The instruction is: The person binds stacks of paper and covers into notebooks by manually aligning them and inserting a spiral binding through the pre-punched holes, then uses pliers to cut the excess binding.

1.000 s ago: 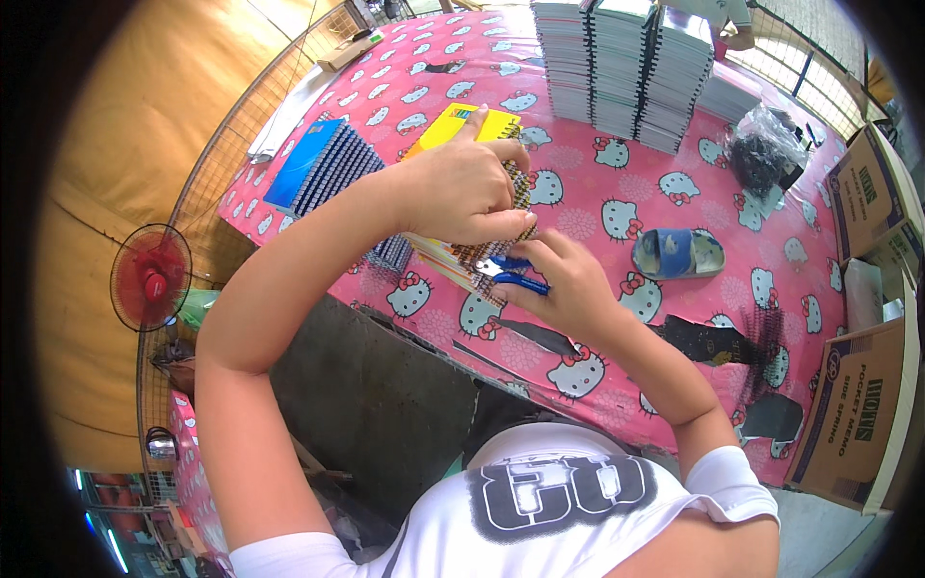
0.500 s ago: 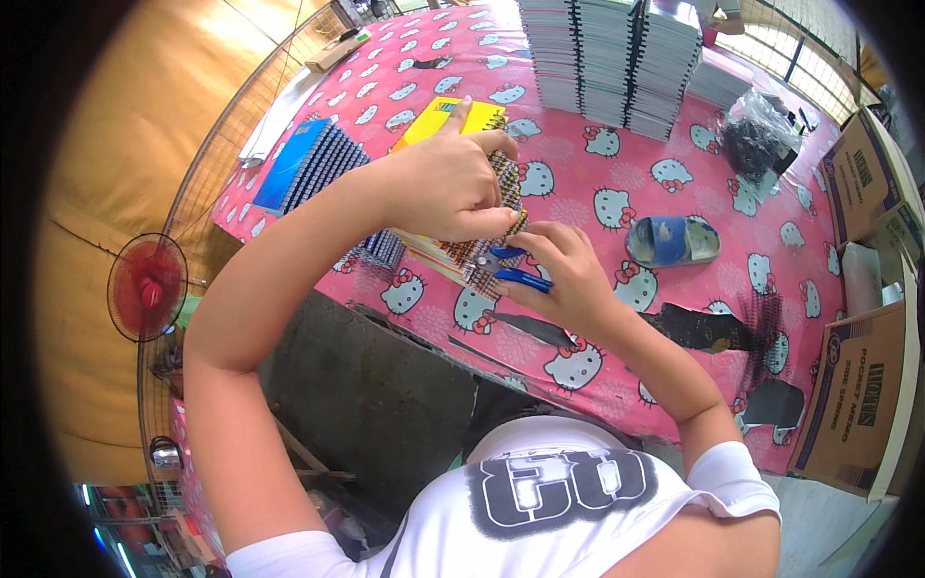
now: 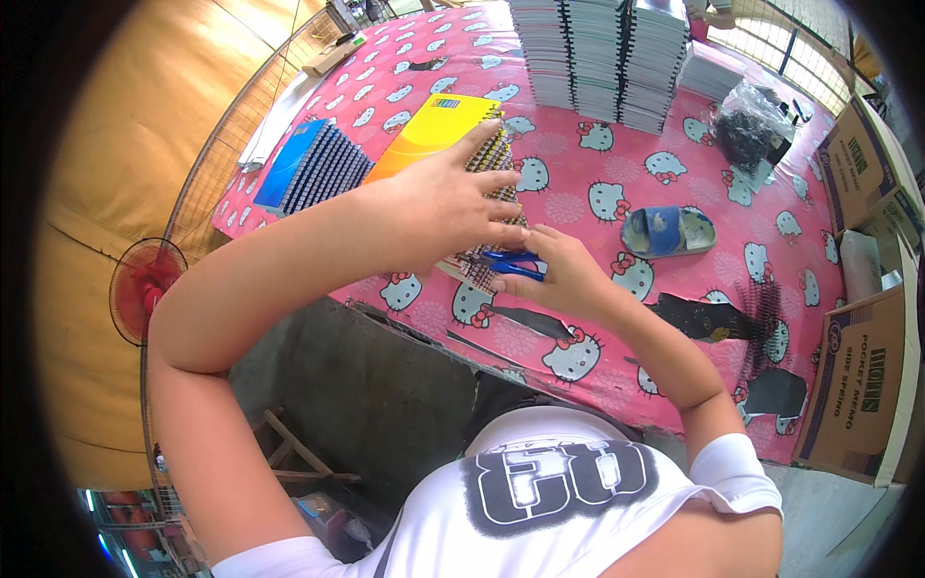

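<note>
1. The bench (image 3: 567,204), under a pink cloth patterned with white cartoon cat faces, fills the middle of the view; the cloth is torn in several places near the front edge, with dark surface showing through.
2. Brown cartons (image 3: 853,390) stand along its right side, one with an open flap.
3. Tall stacks (image 3: 595,63) of coil-bound books rise at the far side, their black coils turned outward.
4. A red fan (image 3: 147,292) stands off the bench at far left.
5. The yellow notebooks (image 3: 424,130) lie piled in front of the person, left of centre, coiled edge toward the right, under the left hand and forearm.
6. The blue notebooks (image 3: 297,166) lie in a slanting pile just left of the yellow ones.
7. A clear plastic bag (image 3: 749,137) with dark contents sits at the right, near the cartons.
8. A blue slipper (image 3: 667,232) lies right of the hands.
9. The left hand (image 3: 438,210) lies over the yellow pile, fingers spread wide across the coils.
10. The right hand (image 3: 561,272) has its fingers closed around the handles of the pliers.
11. The blue-handled pliers (image 3: 520,266) point left toward the pile's near coils; their tips are hard to make out.
</note>
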A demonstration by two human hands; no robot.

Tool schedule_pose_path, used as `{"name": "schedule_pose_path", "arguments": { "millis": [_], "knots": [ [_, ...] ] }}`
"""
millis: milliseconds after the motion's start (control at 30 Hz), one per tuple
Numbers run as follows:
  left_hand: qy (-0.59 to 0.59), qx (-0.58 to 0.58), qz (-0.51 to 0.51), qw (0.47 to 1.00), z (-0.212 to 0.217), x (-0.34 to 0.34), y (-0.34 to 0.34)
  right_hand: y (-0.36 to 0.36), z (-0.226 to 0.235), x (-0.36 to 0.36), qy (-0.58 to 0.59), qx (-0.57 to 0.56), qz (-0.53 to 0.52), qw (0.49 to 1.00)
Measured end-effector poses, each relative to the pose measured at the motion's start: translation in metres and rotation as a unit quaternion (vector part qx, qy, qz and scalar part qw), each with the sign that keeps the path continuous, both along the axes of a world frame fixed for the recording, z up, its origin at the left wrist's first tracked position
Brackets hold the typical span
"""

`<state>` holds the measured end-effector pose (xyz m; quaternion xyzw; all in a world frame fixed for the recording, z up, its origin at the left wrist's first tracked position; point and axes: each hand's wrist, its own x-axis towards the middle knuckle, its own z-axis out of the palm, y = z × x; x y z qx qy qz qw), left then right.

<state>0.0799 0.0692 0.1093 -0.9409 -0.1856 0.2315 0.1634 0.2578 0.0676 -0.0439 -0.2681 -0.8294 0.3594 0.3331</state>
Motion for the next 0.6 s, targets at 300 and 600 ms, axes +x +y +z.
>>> {"name": "schedule_pose_path", "arguments": {
  "millis": [300, 600],
  "knots": [
    [0.091, 0.018, 0.043, 0.995, 0.006, -0.011, -0.002, -0.008, -0.006, -0.009, 0.068, 0.229, -0.115, 0.964],
    [0.094, 0.003, 0.057, 0.994, 0.004, -0.011, -0.002, 0.002, -0.004, -0.003, 0.066, 0.215, -0.098, 0.969]
  ]
}}
